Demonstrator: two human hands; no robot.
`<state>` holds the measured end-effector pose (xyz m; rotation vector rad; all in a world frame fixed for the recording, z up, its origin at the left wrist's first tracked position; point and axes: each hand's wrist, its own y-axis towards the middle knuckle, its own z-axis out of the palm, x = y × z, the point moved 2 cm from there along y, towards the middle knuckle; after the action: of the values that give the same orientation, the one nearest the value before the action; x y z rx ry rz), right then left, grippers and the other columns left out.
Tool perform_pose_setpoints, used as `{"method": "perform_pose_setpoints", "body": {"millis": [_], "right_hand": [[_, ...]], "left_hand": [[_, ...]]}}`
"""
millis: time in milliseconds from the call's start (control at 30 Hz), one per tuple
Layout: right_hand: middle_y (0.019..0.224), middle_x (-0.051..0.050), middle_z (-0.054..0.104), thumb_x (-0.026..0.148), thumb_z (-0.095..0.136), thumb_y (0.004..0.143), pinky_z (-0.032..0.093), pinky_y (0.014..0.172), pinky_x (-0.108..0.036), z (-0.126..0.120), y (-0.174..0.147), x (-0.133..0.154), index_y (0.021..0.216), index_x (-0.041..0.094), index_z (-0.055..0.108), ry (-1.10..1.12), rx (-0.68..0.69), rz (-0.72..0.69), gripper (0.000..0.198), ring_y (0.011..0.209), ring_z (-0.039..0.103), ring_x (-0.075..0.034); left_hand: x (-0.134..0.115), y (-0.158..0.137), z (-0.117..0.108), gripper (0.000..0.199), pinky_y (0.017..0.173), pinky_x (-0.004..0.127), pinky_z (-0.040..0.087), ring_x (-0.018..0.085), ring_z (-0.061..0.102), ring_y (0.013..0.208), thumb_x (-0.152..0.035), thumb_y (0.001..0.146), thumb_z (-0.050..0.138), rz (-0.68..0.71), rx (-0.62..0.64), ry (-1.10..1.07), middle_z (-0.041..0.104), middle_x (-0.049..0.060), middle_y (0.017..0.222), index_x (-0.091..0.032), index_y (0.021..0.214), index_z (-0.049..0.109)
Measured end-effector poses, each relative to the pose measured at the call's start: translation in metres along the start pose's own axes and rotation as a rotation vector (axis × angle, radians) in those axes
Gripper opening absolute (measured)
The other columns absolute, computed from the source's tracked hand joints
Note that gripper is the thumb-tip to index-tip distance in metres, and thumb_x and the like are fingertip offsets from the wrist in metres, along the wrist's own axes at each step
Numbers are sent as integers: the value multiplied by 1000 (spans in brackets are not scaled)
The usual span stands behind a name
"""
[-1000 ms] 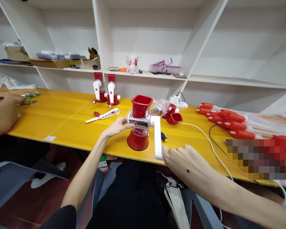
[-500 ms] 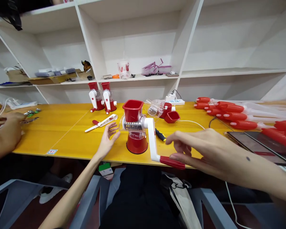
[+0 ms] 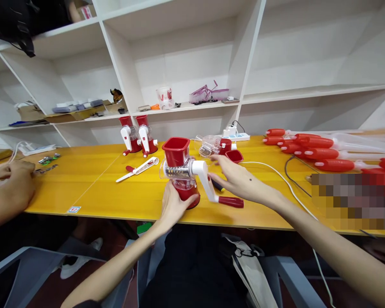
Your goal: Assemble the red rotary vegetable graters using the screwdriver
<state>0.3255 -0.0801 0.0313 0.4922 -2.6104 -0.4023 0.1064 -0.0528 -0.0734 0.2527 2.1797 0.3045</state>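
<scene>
A red and clear rotary grater [image 3: 177,150] stands upright on the yellow table in front of me. My left hand [image 3: 173,203] is wrapped round its red base from the left, thumb across the front. The white crank [image 3: 205,179] points down and to the right, ending in a dark red handle [image 3: 231,202]. My right hand [image 3: 232,174] hovers just right of the crank arm, above the handle, fingers stretched and thumb apart, holding nothing that I can see. Partly hidden beneath it lies a black and yellow tool handle [image 3: 217,185].
Two more rotary graters [image 3: 143,136] stand at the back left, behind a white peeler-like tool [image 3: 144,166]. Clear parts [image 3: 208,145] and a red hopper [image 3: 234,156] lie behind. Red-handled items [image 3: 317,141] are piled right. A co-worker's hands [image 3: 16,184] rest at left.
My left hand has moved right and taken hold of the grater's base. My right hand has moved left and up, towards the crank arm. The crank has turned a little.
</scene>
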Motion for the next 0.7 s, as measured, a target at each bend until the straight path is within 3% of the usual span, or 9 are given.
{"method": "perform_pose_setpoints", "body": {"millis": [100, 233, 333, 433, 567, 700], "right_hand": [[107, -14, 70, 48, 37, 99, 52, 86, -39, 9, -4, 9, 131, 14, 50, 110, 258, 44, 48, 92, 68, -23], [109, -11, 71, 49, 37, 100, 53, 92, -37, 27, -7, 18, 121, 17, 56, 281, 305, -76, 42, 96, 68, -19], [122, -12, 66, 45, 34, 101, 53, 99, -37, 47, -2, 11, 120, 18, 56, 320, 240, -117, 39, 109, 65, -17], [131, -18, 57, 44, 40, 98, 51, 105, -46, 70, 12, -3, 125, 15, 51, 294, 104, -69, 41, 121, 59, -23], [140, -22, 46, 53, 59, 88, 41, 117, -53, 106, 45, -16, 133, 13, 44, 243, -22, -35, 62, 136, 47, -29], [139, -21, 45, 58, 65, 84, 43, 115, -53, 137, 77, -23, 138, 12, 42, 197, -100, 9, 75, 137, 45, -31]], "left_hand": [[10, 28, -8, 83, 111, 53, 42, 37, 54, 133, -53, 72, 82, 115, 160, -80, 56, 19, 140, -18, 136, 42], [30, 68, -24, 83, 115, 46, 41, 31, 56, 133, -47, 70, 85, 253, 427, -223, 57, 16, 145, -18, 137, 46], [46, 95, -30, 74, 114, 47, 42, 31, 59, 128, -42, 69, 85, 261, 413, -207, 62, 17, 138, -14, 130, 54], [61, 112, -30, 63, 110, 47, 47, 30, 65, 120, -41, 76, 79, 230, 354, -273, 68, 17, 129, -12, 128, 58], [77, 115, -29, 51, 107, 48, 51, 29, 70, 113, -44, 84, 69, 204, 289, -304, 74, 15, 118, -15, 124, 59], [78, 109, -29, 53, 108, 49, 50, 30, 69, 117, -47, 82, 72, 255, 267, -196, 73, 15, 123, -17, 124, 58]]}}
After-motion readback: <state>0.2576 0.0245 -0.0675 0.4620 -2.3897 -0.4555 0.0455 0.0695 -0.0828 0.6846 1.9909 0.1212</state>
